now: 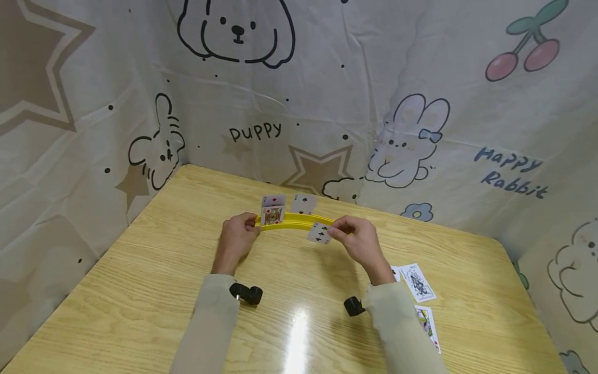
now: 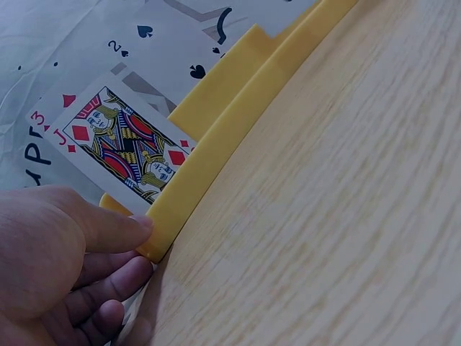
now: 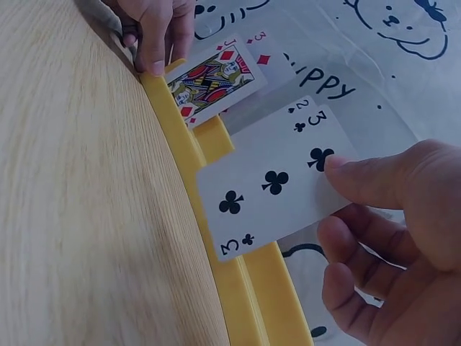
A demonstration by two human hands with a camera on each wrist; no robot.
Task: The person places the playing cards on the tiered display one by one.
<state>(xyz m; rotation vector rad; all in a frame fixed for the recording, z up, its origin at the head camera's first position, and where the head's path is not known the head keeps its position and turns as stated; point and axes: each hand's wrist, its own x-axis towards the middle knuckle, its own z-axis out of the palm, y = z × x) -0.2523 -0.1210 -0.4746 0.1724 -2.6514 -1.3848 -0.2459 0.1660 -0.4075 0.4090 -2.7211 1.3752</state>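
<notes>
A curved yellow card holder (image 1: pixel 290 225) stands on the wooden table. At its left end my left hand (image 1: pixel 237 236) grips the rim, thumb in front in the left wrist view. The jack of diamonds (image 2: pixel 126 148) stands in the front slot, overlapping the three of diamonds (image 1: pixel 274 199) behind it. Farther right in the back slot is the two of spades (image 1: pixel 304 203). My right hand (image 1: pixel 359 239) pinches the three of clubs (image 3: pixel 274 184) by one edge, tilted before the holder's right half. In the right wrist view this card covers most of the two of spades.
On the table to the right lie a joker card (image 1: pixel 419 283), a face card (image 1: pixel 425 323) partly under the right sleeve, and another card (image 1: pixel 396 273) mostly hidden by the right wrist. A printed cloth (image 1: pixel 322 104) hangs behind the table's far edge.
</notes>
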